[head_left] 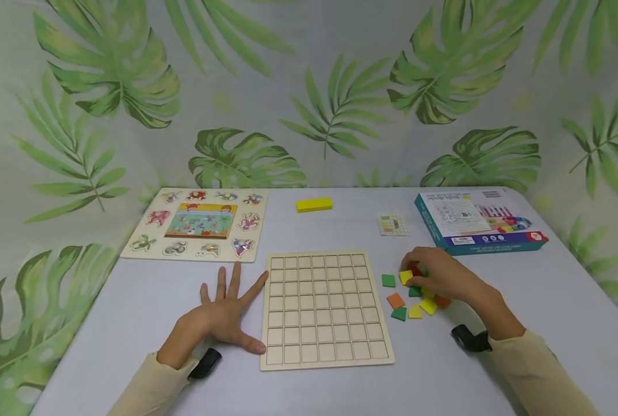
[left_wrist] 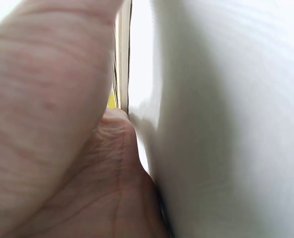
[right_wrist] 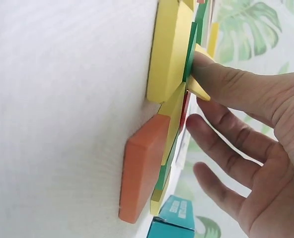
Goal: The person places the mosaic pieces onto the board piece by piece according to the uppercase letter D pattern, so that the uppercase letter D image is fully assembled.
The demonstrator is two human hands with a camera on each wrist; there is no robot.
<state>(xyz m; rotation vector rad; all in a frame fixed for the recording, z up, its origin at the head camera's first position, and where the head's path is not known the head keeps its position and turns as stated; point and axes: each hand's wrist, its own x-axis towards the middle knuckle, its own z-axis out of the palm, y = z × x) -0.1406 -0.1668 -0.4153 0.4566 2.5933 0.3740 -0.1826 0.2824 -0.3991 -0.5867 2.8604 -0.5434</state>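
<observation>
Head view: left hand (head_left: 220, 320) lies flat on the desk (head_left: 132, 312), fingers spread, grip empty, thumb at the left edge of the wooden grid board (head_left: 324, 309). Right hand (head_left: 439, 276) rests on a pile of coloured tiles (head_left: 413, 294) just right of the board, fingertips curled on a yellow tile (head_left: 405, 277). Blue box (head_left: 477, 221) behind it; animal puzzle board (head_left: 199, 222) and yellow block (head_left: 314, 204) farther back.

Left wrist view: palm (left_wrist: 62, 148) pressed to the desk, board edge (left_wrist: 121, 64) beside the thumb.

Right wrist view: fingers (right_wrist: 236, 89) touching a yellow tile (right_wrist: 199, 84); orange tile (right_wrist: 142, 168) lies nearest.
</observation>
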